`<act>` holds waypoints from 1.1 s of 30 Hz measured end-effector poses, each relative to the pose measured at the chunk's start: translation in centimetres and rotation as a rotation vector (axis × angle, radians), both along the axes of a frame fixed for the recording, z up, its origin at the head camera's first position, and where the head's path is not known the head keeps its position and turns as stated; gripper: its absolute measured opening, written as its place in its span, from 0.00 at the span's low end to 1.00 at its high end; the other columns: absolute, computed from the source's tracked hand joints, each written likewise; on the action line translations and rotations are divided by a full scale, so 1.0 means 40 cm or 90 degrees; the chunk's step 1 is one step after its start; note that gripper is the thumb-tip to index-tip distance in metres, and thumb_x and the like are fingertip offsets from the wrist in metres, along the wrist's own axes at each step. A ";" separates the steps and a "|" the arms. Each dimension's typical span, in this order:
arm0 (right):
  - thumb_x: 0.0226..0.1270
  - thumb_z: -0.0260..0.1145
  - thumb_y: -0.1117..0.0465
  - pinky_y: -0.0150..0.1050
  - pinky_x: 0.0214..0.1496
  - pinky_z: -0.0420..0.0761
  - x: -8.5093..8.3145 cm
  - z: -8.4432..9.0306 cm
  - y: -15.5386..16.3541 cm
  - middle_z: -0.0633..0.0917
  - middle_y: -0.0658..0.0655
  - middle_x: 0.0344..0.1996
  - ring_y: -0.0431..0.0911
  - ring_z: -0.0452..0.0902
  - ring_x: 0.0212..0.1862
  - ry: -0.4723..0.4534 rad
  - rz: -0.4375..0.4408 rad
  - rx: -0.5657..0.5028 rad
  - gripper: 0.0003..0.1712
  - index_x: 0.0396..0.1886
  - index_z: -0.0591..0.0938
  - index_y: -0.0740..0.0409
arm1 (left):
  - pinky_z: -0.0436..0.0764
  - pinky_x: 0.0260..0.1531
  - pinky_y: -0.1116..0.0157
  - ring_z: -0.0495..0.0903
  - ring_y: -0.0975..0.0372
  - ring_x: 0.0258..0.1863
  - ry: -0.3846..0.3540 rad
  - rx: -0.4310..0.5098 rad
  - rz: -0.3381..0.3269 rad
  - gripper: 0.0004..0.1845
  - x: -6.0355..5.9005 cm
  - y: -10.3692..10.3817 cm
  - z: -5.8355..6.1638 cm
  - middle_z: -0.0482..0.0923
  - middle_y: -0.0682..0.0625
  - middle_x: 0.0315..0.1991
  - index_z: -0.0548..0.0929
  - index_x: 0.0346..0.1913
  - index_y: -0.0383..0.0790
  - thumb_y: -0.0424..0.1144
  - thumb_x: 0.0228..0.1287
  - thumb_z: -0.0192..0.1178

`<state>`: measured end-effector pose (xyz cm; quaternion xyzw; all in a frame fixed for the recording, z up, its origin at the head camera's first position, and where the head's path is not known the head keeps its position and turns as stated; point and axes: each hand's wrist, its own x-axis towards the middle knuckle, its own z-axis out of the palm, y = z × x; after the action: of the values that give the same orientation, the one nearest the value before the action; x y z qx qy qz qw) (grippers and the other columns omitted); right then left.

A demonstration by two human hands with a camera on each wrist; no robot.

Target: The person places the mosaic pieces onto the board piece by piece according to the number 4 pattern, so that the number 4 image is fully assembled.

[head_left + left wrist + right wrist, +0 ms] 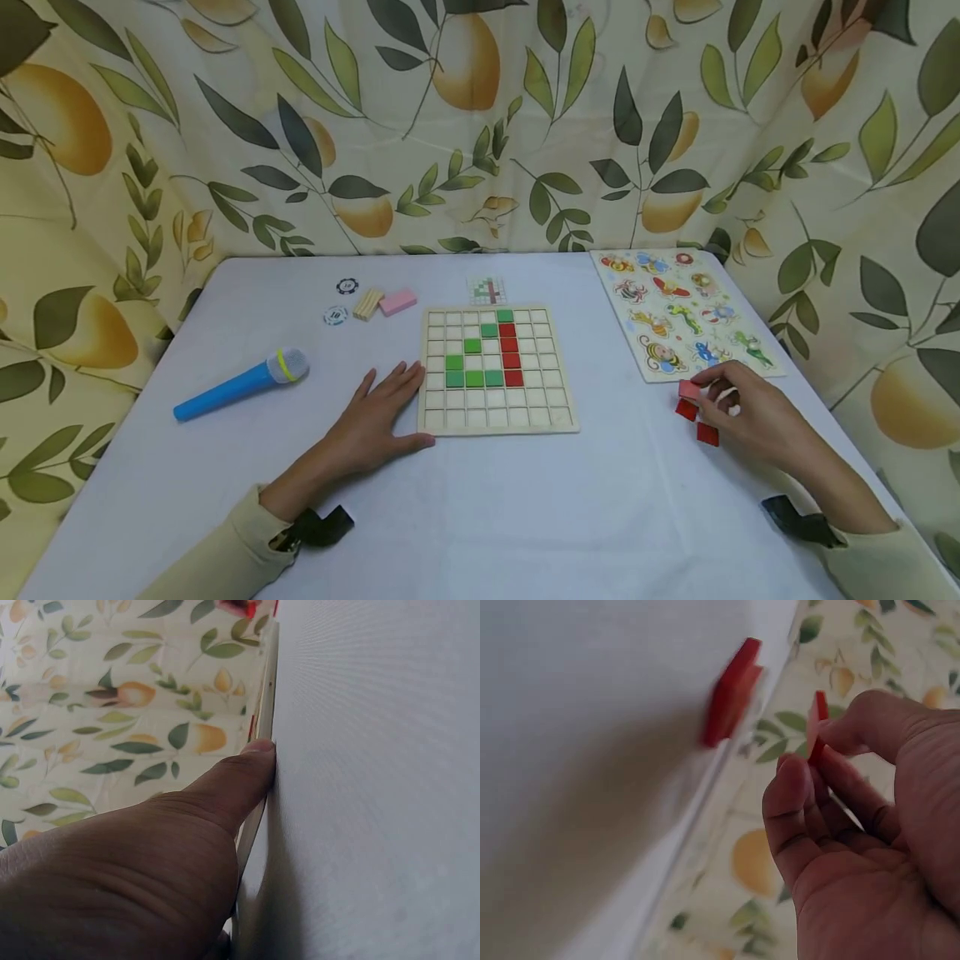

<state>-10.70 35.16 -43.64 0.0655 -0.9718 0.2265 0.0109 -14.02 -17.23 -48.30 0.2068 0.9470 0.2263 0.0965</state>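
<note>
My right hand pinches a small red square tile between thumb and fingers, at the right of the table. Two more red tiles lie on the cloth beside and below that hand. My left hand rests on the table with its fingers spread, touching the left side and lower left corner of a wooden grid board. Several green tiles sit in the board's squares, stepping diagonally and along one row. Several red tiles form a column to their right.
Behind the board lies a small pattern card. A sticker-like picture board is at the back right. To the left are a blue toy microphone, two round chips, a small bundle of sticks and a pink block.
</note>
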 end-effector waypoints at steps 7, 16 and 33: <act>0.66 0.74 0.70 0.30 0.36 0.84 -0.043 0.079 -0.194 0.85 0.48 0.45 0.35 0.77 0.41 0.056 0.196 0.006 0.18 0.51 0.82 0.52 | 0.34 0.89 0.44 0.44 0.54 0.90 0.002 -0.010 0.007 0.59 -0.003 0.000 0.002 0.49 0.54 0.89 0.52 0.87 0.48 0.64 0.63 0.73; 0.71 0.72 0.66 0.29 0.37 0.84 -0.137 0.066 -0.397 0.84 0.45 0.47 0.35 0.76 0.37 -0.012 0.394 0.018 0.11 0.49 0.86 0.48 | 0.34 0.89 0.45 0.44 0.55 0.90 -0.001 -0.014 0.006 0.59 -0.010 0.009 0.008 0.49 0.54 0.89 0.52 0.87 0.47 0.63 0.63 0.73; 0.70 0.74 0.68 0.31 0.41 0.84 -0.172 0.009 -0.480 0.82 0.51 0.43 0.40 0.78 0.41 0.003 0.458 0.065 0.07 0.39 0.86 0.50 | 0.34 0.89 0.45 0.44 0.56 0.90 -0.002 -0.015 0.008 0.59 -0.006 0.001 0.005 0.50 0.53 0.89 0.54 0.87 0.46 0.65 0.62 0.73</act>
<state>-17.57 15.95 -43.26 0.4043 -0.8965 0.1668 -0.0705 -14.28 -17.21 -48.10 0.1993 0.9508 0.2159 0.0987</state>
